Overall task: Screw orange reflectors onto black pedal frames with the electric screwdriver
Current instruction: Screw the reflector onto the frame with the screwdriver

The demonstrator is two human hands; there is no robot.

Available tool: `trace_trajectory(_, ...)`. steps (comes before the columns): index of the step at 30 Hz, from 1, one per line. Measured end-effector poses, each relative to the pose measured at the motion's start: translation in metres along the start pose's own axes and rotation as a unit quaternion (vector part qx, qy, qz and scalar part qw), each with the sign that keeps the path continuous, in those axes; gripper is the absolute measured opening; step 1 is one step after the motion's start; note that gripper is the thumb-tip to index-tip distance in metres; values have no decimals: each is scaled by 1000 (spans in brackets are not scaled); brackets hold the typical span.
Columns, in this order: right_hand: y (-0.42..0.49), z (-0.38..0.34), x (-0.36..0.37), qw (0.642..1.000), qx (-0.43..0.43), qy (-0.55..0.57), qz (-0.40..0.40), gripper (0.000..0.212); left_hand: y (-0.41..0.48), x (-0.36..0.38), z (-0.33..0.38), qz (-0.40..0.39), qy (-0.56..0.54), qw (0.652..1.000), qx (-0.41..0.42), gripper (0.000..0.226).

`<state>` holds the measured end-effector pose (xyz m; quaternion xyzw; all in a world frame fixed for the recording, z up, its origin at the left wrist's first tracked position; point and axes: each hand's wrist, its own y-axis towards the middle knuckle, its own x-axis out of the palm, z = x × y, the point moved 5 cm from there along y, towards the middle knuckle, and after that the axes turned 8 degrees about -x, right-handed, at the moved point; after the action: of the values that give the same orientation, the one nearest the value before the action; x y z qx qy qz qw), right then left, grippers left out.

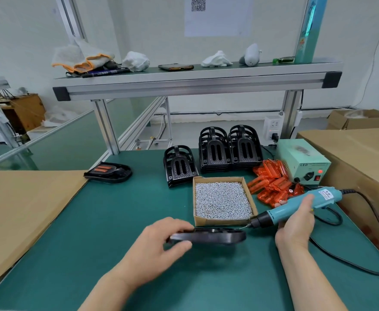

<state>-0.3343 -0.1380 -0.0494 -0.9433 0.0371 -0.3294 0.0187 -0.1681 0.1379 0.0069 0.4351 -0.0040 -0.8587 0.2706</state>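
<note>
On the green counter [116,221], near edge, centre: the left hand [161,243] grips a black pedal frame [217,236] by its left end, thumb on top, fingers curled under. The frame is seen edge-on and blurred, held flat just in front of the cardboard box of screws [223,200]. I cannot tell whether a reflector sits in it.

The right hand [296,223] is wrapped round the electric screwdriver [325,195]. The tool lies tilted, with its bit pointing left and down towards the right end of the held frame. The bit tip is close to the frame, and contact is not resolvable. The cable runs off right in a loop to the power supply [305,164], whose red lamp is lit.

Stock:
- Loose orange reflectors [271,182] are heaped between the screw box and the power supply.
- Bare frames stand in two tall stacks [228,149] behind the screw box, with a shorter stack [179,164] to their left.
- One pedal [107,172] lies flat at the left, by a cardboard sheet [16,209], with an orange reflector showing in it.

Progress (judgement): one unit looks complete and one is in hand. The stacked frames, the heap of reflectors and the full screw box all suggest an early point in the batch. For the unit in hand, the pose fits screw-driving about to happen or just done, and I cannot say which.
</note>
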Motion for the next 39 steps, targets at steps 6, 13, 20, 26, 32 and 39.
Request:
trace_trajectory(6,2,2,0,1000,-2,-2,-2,30,45,-10,-26,48,-33,996,-72,23)
trace_trajectory(13,2,1,1,1000,-11,-3,-9,32,87,1,-61,66,-70,977,-189,24)
trace_trajectory(20,2,2,3,1000,-16,-9,-14,27,100,21,-71,50,-74,970,-227,22)
trace_trajectory(26,3,4,2,999,-18,-19,-19,29,88,34,-73,57,-102,958,-260,46)
trace_trajectory(32,4,5,1,999,-18,-26,-16,29,58,25,-50,217,-41,950,-221,53)
trace_trajectory(39,4,5,1,999,-18,-27,-13,29,15,51,6,169,114,979,14,11)
